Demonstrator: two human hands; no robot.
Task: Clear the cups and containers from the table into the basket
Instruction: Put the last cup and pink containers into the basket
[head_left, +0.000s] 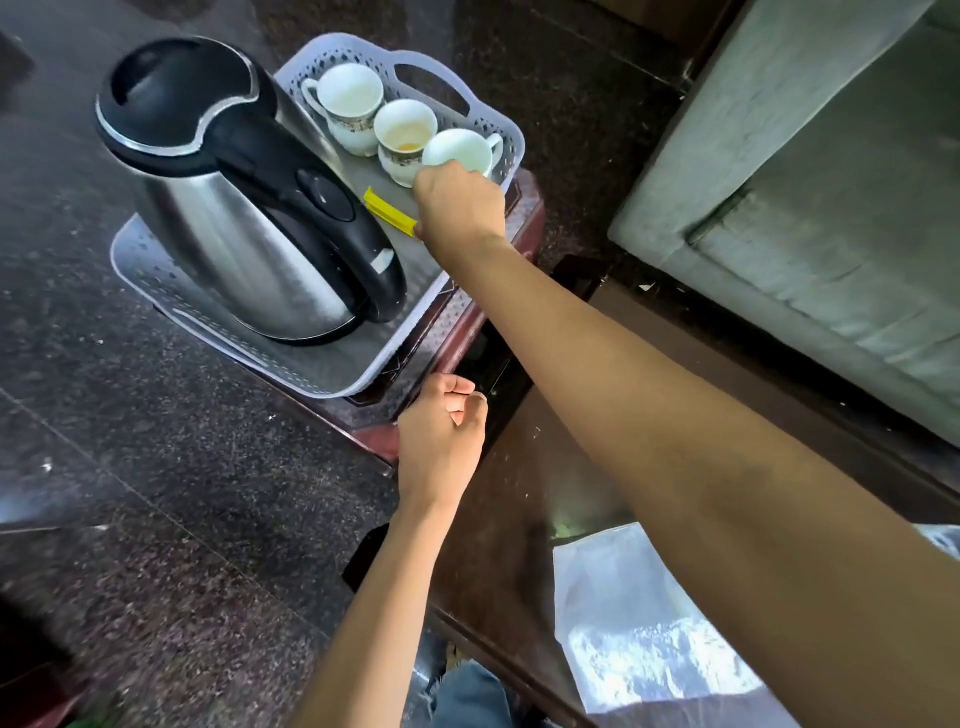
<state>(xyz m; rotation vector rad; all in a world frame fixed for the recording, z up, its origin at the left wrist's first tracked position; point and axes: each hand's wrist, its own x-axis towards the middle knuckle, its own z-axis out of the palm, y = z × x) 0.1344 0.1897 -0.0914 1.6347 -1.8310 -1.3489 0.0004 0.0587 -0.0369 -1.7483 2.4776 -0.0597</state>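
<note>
Head cam: cup (457, 150) is in my right hand (460, 208), fingers wrapped round its near side, low over the basket (511, 156) floor in the corner far-right of the kettle (234, 208). Can't tell if the base is down. Middle cup (405, 137) and far cup (350, 104) line up with it, running off beyond the kettle. Middle cup has amber dregs in it. My cup is just beside it, maybe touching. Its handle points away from the kettle, at the basket wall.

Step as I read it: set down, release. Lower straight and keep it upright. Don't bump the middle cup or the dregs slop. Keep the handle off the wall. Let go only once the base sits flat, then lift the hand up, not sideways: yellow sachet (389, 213) lies under my wrist, right of the kettle's handle.

Left hand (441, 431) clenched, nothing in it, at the stand (524, 218) edge, near-right of the kettle.
</note>
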